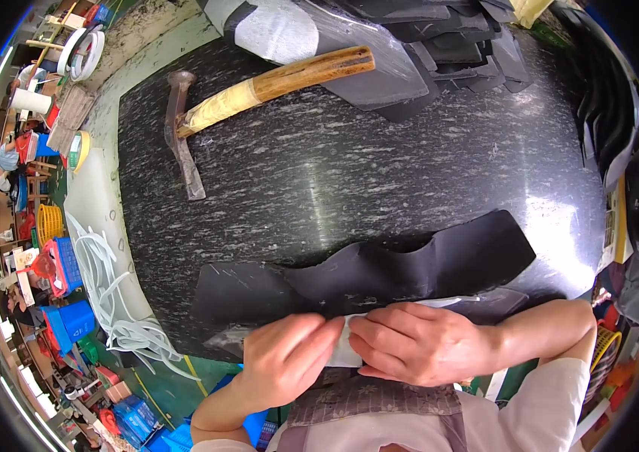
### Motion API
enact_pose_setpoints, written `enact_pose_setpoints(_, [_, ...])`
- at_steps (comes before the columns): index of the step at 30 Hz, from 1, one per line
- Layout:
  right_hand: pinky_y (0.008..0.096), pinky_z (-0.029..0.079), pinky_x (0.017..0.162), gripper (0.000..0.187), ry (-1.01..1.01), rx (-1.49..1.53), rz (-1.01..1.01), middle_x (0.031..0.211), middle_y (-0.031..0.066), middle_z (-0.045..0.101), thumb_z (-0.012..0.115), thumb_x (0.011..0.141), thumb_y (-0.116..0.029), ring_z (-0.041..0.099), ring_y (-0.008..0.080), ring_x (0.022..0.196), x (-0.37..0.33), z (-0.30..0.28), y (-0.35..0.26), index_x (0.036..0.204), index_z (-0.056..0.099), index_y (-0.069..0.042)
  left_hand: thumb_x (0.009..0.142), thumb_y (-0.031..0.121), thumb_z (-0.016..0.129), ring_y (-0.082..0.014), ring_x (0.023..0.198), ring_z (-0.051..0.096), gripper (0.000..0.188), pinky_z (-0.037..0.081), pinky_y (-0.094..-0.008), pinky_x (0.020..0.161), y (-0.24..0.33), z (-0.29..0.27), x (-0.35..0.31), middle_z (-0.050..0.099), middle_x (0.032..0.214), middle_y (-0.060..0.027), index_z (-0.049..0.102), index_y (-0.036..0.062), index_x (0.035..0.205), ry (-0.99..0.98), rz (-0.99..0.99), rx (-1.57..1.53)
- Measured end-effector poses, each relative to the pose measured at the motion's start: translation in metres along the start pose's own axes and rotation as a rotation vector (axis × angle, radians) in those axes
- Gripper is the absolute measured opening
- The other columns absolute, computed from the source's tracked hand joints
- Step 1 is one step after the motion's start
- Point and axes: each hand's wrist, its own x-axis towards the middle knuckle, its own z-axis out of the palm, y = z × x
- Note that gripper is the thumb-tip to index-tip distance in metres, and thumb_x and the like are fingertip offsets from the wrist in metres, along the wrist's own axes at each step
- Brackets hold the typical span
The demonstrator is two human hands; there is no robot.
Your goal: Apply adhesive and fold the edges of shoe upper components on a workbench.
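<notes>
At the near edge of the dark, speckled work surface, both my hands work close together on a pale, flat strip [344,352]. My left hand [287,357] is closed, its fingertips pinched against the strip's left edge and slightly blurred. My right hand [419,344] has its fingers curled over the strip, hiding much of it. A thin white edge [447,301] shows beyond the right knuckles. Just past my hands lies a black, leather-like sheet [478,252], wavy along its far side. Part of its near side is hidden behind my hands.
A hammer [289,77] with a taped wooden handle lies toward the far left. Stacked black cut pieces [455,49] sit at the far side, more black sheets [606,90] at far right. Pale cords [105,275] hang along the left edge. Blue crates [71,324] stand beyond.
</notes>
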Motion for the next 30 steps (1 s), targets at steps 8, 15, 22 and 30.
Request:
enact_pose_setpoints(8, [0.0278, 0.057, 0.077, 0.038, -0.009, 0.024, 0.009, 0.108, 0.0090, 0.068, 0.075, 0.076, -0.030, 0.068, 0.0186, 0.090, 0.007, -0.001, 0.000, 0.103, 0.068, -0.004, 0.073, -0.009, 0.078, -0.0205, 0.061, 0.065, 0.024, 0.052, -0.0294, 0.052, -0.002, 0.000, -0.023, 0.069, 0.083, -0.0090, 0.070, 0.0000, 0.095, 0.264, -0.158, -0.117])
enact_pose_setpoints(15, [0.0273, 0.047, 0.076, 0.043, -0.123, -0.007, 0.091, 0.117, 0.0096, 0.059, 0.067, 0.081, -0.035, 0.058, 0.0169, 0.091, 0.022, 0.002, -0.010, 0.107, 0.068, -0.001, 0.072, -0.005, 0.080, -0.0206, 0.063, 0.065, 0.025, 0.051, -0.0297, 0.053, 0.005, -0.011, -0.012, 0.068, 0.081, -0.0078, 0.071, 0.0030, 0.094, 0.076, -0.209, 0.070])
enact_pose_setpoints(22, [0.0256, 0.047, 0.069, 0.059, -0.123, -0.057, 0.021, 0.108, 0.0046, 0.058, 0.071, 0.079, -0.042, 0.059, 0.0109, 0.084, 0.025, 0.003, -0.002, 0.121, 0.067, 0.000, 0.070, -0.006, 0.081, -0.0236, 0.067, 0.067, 0.023, 0.052, -0.0316, 0.057, -0.016, -0.017, -0.032, 0.069, 0.082, -0.0095, 0.072, 0.0023, 0.089, 0.277, -0.247, -0.059])
enact_pose_setpoints(30, [0.0245, 0.043, 0.063, 0.067, -0.173, -0.174, 0.010, 0.102, 0.0016, 0.056, 0.068, 0.081, -0.047, 0.054, 0.0097, 0.078, 0.038, 0.008, -0.010, 0.134, 0.061, -0.007, 0.072, 0.011, 0.084, -0.0188, 0.062, 0.059, 0.021, 0.046, -0.0320, 0.055, -0.022, -0.035, -0.016, 0.061, 0.082, -0.0024, 0.071, 0.0095, 0.088, 0.031, -0.075, 0.273])
